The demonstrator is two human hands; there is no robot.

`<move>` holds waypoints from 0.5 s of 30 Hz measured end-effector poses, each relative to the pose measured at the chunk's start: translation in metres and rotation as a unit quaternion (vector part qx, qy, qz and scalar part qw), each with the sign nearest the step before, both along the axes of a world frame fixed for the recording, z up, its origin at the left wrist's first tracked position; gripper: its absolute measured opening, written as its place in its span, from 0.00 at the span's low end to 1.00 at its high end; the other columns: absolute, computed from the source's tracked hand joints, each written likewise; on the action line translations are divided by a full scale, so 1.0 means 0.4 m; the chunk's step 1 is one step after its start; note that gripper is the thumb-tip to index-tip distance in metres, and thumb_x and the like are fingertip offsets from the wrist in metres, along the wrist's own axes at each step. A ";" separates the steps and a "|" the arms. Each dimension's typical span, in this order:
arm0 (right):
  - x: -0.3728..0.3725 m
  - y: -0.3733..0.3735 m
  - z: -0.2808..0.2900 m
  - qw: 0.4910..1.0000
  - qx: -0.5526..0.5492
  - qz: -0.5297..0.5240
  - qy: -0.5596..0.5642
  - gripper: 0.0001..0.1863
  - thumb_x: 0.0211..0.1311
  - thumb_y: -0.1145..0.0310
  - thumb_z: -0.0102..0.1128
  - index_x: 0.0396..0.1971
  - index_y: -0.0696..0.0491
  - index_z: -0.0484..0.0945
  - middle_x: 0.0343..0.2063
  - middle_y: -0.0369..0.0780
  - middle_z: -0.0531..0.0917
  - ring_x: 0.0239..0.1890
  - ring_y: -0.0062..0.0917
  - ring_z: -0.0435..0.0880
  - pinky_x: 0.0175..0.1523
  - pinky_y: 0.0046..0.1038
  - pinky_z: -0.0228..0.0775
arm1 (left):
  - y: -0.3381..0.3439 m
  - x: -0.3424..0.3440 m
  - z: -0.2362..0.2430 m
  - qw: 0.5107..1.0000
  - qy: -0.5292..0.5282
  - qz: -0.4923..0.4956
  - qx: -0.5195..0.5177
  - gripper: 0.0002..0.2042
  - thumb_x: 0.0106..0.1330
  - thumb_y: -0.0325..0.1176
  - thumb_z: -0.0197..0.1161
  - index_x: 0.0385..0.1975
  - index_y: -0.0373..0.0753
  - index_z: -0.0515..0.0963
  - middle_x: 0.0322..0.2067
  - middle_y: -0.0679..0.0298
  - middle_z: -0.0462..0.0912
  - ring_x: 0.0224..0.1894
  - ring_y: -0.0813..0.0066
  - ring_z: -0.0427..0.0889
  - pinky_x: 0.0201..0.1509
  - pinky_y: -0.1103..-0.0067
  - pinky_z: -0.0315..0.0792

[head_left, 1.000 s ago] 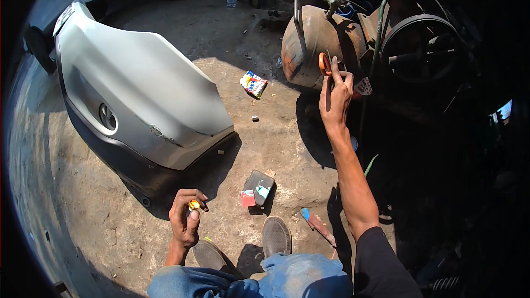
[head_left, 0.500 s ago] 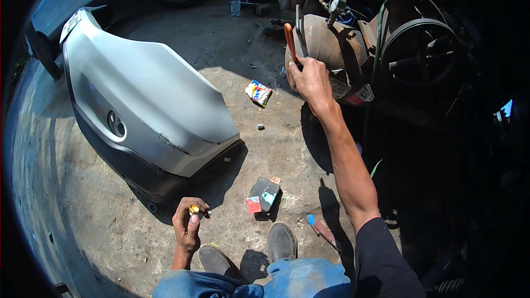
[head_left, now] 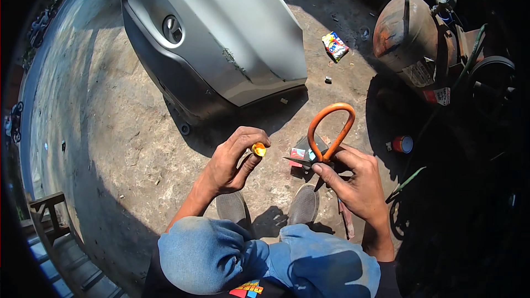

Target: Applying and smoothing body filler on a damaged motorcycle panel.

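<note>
With the right hand [head_left: 359,179], gripping a scissors-like tool [head_left: 326,158] near its orange loop's base, holding it above the floor [head_left: 348,85], aiming its blade leftward; with the left hand [head_left: 232,160], pinching a small yellow object [head_left: 258,149]. Probably handling stiff and light, being safest by the loop.

Orange loop-handled metal tool [head_left: 334,106]: orange loop, dark grey blade. Small rounded yellow piece [head_left: 259,150]: bright yellow, orange patch inside. Large curved silver-grey car panel [head_left: 237,16]: dark grey lower trim, dark scuffs. Crumpled multicoloured packet [head_left: 335,46]: white, blue, yellow, red print. Rounded rusty metal tank [head_left: 420,17]: tan-brown, orange-red blotches. Small round red can [head_left: 407,144]: some blue. Faded blue denim trousers [head_left: 190,256]: paler, dusty patches. Grey-brown shoes [head_left: 303,204]: fine mottled texture.
</note>
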State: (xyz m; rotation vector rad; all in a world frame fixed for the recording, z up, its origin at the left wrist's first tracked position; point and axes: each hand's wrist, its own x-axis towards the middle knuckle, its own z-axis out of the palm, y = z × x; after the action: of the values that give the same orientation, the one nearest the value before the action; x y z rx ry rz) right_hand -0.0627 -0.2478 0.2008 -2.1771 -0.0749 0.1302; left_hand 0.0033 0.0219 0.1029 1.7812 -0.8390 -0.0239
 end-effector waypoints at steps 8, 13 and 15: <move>-0.004 0.016 0.029 0.990 -0.105 0.058 -0.070 0.12 0.63 0.69 0.74 0.39 0.60 0.85 0.31 0.45 0.86 0.26 0.34 0.87 0.30 0.34 0.77 | 0.003 -0.028 0.024 0.993 -0.003 -0.050 0.103 0.21 0.61 0.20 0.67 0.55 0.35 0.77 0.54 0.52 0.81 0.56 0.51 0.83 0.58 0.64 0.80; -0.009 0.027 0.044 0.967 -0.196 0.102 -0.129 0.15 0.62 0.67 0.73 0.45 0.57 0.84 0.37 0.44 0.88 0.31 0.33 0.90 0.33 0.34 0.81 | 0.005 -0.032 0.035 0.989 -0.024 -0.055 0.137 0.22 0.58 0.19 0.68 0.55 0.34 0.78 0.55 0.52 0.80 0.57 0.50 0.82 0.61 0.63 0.79; -0.009 0.031 0.046 0.960 -0.215 0.108 -0.141 0.15 0.63 0.66 0.72 0.45 0.57 0.84 0.37 0.44 0.88 0.32 0.33 0.91 0.33 0.33 0.81 | 0.005 -0.033 0.040 0.987 -0.041 -0.051 0.144 0.22 0.57 0.19 0.68 0.55 0.34 0.78 0.55 0.52 0.80 0.58 0.50 0.82 0.61 0.63 0.79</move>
State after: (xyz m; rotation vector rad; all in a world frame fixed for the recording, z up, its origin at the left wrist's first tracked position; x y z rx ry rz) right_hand -0.0664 -0.2353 0.2192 -2.6046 -0.4886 -0.0476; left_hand -0.0098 0.0240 0.1191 2.0184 -1.0264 -0.1470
